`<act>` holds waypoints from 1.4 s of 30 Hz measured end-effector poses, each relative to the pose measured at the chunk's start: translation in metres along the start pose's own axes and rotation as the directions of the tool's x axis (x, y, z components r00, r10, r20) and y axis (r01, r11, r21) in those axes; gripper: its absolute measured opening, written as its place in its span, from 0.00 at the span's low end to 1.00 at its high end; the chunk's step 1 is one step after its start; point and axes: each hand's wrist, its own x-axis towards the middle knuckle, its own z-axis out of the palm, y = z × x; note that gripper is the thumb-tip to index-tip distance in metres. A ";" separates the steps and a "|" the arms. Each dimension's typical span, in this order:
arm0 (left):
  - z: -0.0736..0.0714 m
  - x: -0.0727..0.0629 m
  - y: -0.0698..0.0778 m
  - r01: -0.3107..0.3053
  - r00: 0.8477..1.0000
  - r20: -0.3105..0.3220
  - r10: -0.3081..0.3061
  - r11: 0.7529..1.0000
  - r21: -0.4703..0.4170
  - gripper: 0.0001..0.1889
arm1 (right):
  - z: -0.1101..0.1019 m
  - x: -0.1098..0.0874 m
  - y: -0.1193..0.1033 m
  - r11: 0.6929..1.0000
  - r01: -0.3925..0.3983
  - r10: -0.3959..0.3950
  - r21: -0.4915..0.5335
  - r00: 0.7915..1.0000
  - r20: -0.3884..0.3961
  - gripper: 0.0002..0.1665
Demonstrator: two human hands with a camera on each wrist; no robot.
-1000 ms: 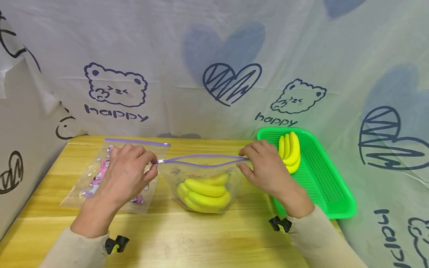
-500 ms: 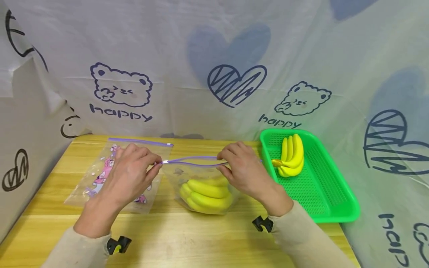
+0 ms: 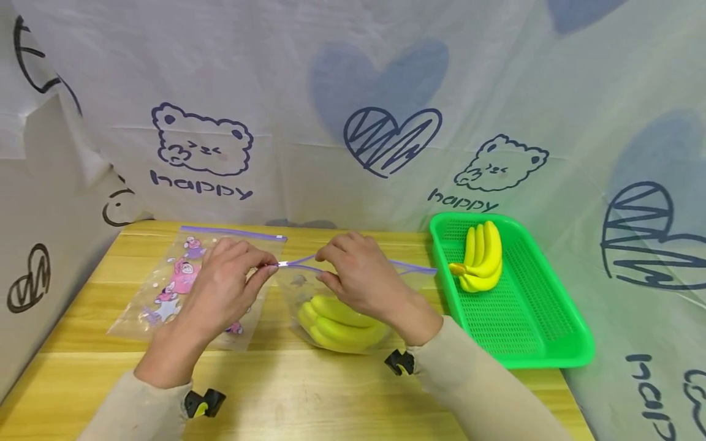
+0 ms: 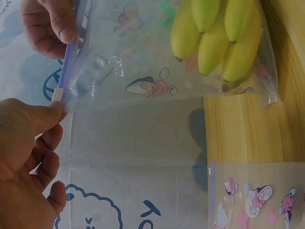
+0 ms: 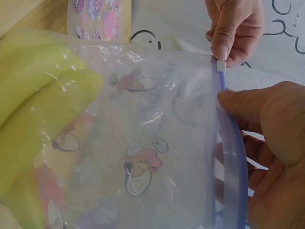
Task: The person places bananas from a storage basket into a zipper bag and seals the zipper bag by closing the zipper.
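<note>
A clear slider zip bag (image 4: 114,52) with printed cartoon figures stands on the table, its purple-edged mouth up. Inside lies a bunch of yellow bananas (image 3: 344,331). My left hand (image 3: 228,285) pinches the bag's top corner, right beside the white slider (image 5: 221,66). A short way along the rim, my right hand (image 3: 366,275) holds the purple zip strip (image 5: 238,157), thumb on the near side and fingers behind. The two rim edges stand apart between the slider and my right hand. In the head view, my right hand covers the middle of the rim.
A second printed zip bag (image 3: 179,278) lies flat on the wooden table (image 3: 309,404), partly under my left arm. To the right stands a green plastic basket (image 3: 551,306) holding another banana bunch (image 3: 485,257). A patterned cloth (image 3: 298,171) hangs behind the table.
My right hand has moved left along the bag's rim, from its right end toward the slider. The left hand keeps its pinch at the corner. The view has shifted slightly.
</note>
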 end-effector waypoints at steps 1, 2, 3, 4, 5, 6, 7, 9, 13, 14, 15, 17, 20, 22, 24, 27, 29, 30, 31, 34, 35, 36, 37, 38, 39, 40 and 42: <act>0.000 0.000 0.001 0.000 1.000 0.000 0.000 1.000 0.000 0.05 | 0.001 0.000 0.000 1.000 0.000 0.000 -0.001 1.000 -0.006 0.12; 0.000 0.000 0.001 -0.007 1.000 -0.001 0.007 1.000 0.009 0.05 | 0.002 0.000 0.000 1.000 -0.003 0.003 0.001 1.000 -0.011 0.12; 0.001 0.000 0.001 -0.026 1.000 -0.003 0.026 0.999 0.029 0.04 | 0.003 0.000 0.000 1.000 -0.004 0.004 0.002 1.000 -0.017 0.11; 0.000 0.001 0.001 -0.050 0.999 -0.008 0.050 0.997 0.053 0.03 | 0.004 0.000 0.000 1.000 -0.005 0.005 0.001 1.000 -0.023 0.11; 0.000 0.001 0.001 -0.074 0.997 -0.011 0.075 0.994 0.078 0.03 | 0.004 0.000 0.000 1.000 -0.006 0.006 0.001 1.000 -0.027 0.11; 0.000 0.001 0.000 -0.096 0.995 -0.013 0.098 0.990 0.101 0.02 | 0.005 0.000 -0.001 1.000 -0.007 0.007 0.001 1.000 -0.030 0.11; 0.000 0.002 0.000 -0.118 0.993 -0.014 0.120 0.986 0.121 0.02 | 0.005 0.000 -0.001 1.000 -0.006 0.006 0.001 0.999 -0.033 0.11; 0.000 0.003 0.000 -0.148 0.989 -0.008 0.151 0.978 0.150 0.02 | 0.006 0.002 -0.003 1.000 -0.002 0.002 -0.004 0.999 -0.046 0.11; 0.001 0.004 0.002 -0.170 0.985 0.007 0.171 0.973 0.154 0.02 | 0.007 0.008 -0.009 1.000 0.013 -0.013 -0.002 0.999 -0.051 0.12; 0.001 0.004 0.002 -0.172 0.985 0.012 0.173 0.973 0.155 0.02 | 0.008 0.010 -0.011 1.000 0.017 -0.017 -0.002 0.999 -0.050 0.13; 0.000 0.004 0.003 -0.175 0.985 0.019 0.174 0.972 0.155 0.02 | 0.009 0.011 -0.012 1.000 0.018 -0.018 0.000 0.999 -0.045 0.13; 0.000 0.004 0.003 -0.177 0.984 0.032 0.174 0.972 0.157 0.03 | 0.010 0.014 -0.014 1.000 0.022 -0.022 0.004 0.999 -0.043 0.13; -0.001 0.003 0.004 -0.177 0.984 0.039 0.173 0.971 0.162 0.04 | 0.012 0.016 -0.015 1.000 0.026 -0.026 0.003 0.998 -0.052 0.13; -0.001 0.003 0.004 -0.177 0.984 0.037 0.174 0.970 0.165 0.04 | 0.014 0.018 -0.015 1.000 0.028 -0.028 0.000 0.998 -0.062 0.13; -0.002 0.003 0.004 -0.176 0.984 0.034 0.173 0.970 0.168 0.04 | 0.016 0.020 -0.016 1.000 0.030 -0.031 -0.008 0.997 -0.071 0.13; -0.002 0.003 0.004 -0.176 0.984 0.029 0.173 0.969 0.172 0.04 | 0.019 0.025 -0.018 0.999 0.041 -0.042 -0.019 0.996 -0.076 0.12; -0.002 0.003 0.003 -0.175 0.985 0.025 0.174 0.970 0.171 0.04 | 0.021 0.029 -0.020 0.998 0.052 -0.053 -0.022 0.996 -0.078 0.11; -0.002 0.003 0.003 -0.177 0.984 0.021 0.175 0.970 0.168 0.04 | 0.022 0.030 -0.021 0.998 0.059 -0.061 -0.023 0.995 -0.078 0.11; -0.002 0.003 0.003 -0.178 0.984 0.018 0.178 0.970 0.165 0.04 | 0.023 0.032 -0.022 0.998 0.066 -0.068 -0.023 0.994 -0.080 0.11; -0.002 0.003 0.002 -0.187 0.982 0.006 0.189 0.970 0.157 0.03 | 0.026 0.035 -0.025 0.996 0.080 -0.082 -0.029 0.993 -0.090 0.10; -0.003 0.003 0.002 -0.190 0.981 0.002 0.192 0.970 0.154 0.03 | 0.027 0.036 -0.026 0.996 0.081 -0.083 -0.032 0.992 -0.092 0.10; -0.003 0.003 0.001 -0.192 0.981 -0.001 0.195 0.970 0.152 0.03 | 0.027 0.037 -0.026 0.996 0.080 -0.083 -0.034 0.992 -0.092 0.10; -0.003 0.003 0.001 -0.194 0.980 -0.003 0.197 0.969 0.151 0.03 | 0.027 0.037 -0.027 0.996 0.077 -0.080 -0.037 0.993 -0.091 0.09; -0.003 0.002 0.001 -0.195 0.980 -0.004 0.198 0.969 0.149 0.03 | 0.027 0.037 -0.028 0.997 0.072 -0.076 -0.038 0.993 -0.089 0.09; -0.003 0.002 0.001 -0.194 0.980 -0.004 0.197 0.970 0.146 0.03 | 0.027 0.037 -0.028 0.997 0.066 -0.069 -0.040 0.994 -0.084 0.09; -0.003 0.002 0.001 -0.191 0.981 -0.004 0.194 0.971 0.143 0.03 | 0.027 0.037 -0.029 0.997 0.060 -0.064 -0.040 0.995 -0.081 0.09; -0.004 0.002 0.000 -0.186 0.982 0.000 0.188 0.973 0.135 0.03 | 0.028 0.037 -0.030 0.998 0.052 -0.055 -0.042 0.996 -0.075 0.09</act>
